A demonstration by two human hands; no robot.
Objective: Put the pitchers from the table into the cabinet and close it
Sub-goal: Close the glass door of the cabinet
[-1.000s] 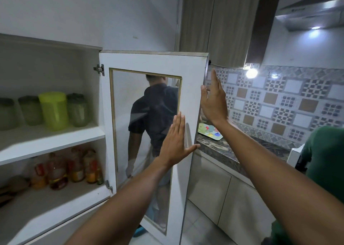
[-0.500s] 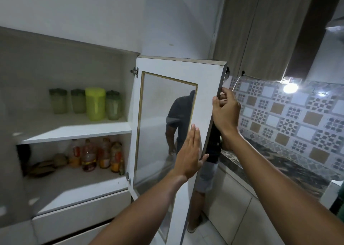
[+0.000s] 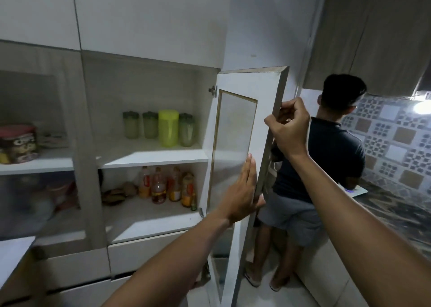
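Observation:
The white cabinet door [image 3: 251, 82] with a glass panel stands half open, hinged on its left side. My right hand [image 3: 290, 129] is closed around the door's free edge near the top. My left hand [image 3: 242, 190] lies flat, fingers together, on the door's inner frame lower down. Inside the cabinet, on the upper shelf [image 3: 154, 156], stand a yellow-green pitcher [image 3: 168, 128] and three pale green pitchers [image 3: 130, 126] with dark lids, two to its left and one to its right.
Several bottles [image 3: 158, 186] stand on the lower shelf. A person in a dark shirt [image 3: 326, 162] stands just behind the open door at the marble counter [image 3: 396, 208]. A shut glass door [image 3: 42, 143] covers the left cabinet section. Drawers [image 3: 144, 253] sit below.
The door has swung further toward shut. My right hand has gone from an open palm to a closed grip on the door's edge. My view has turned left.

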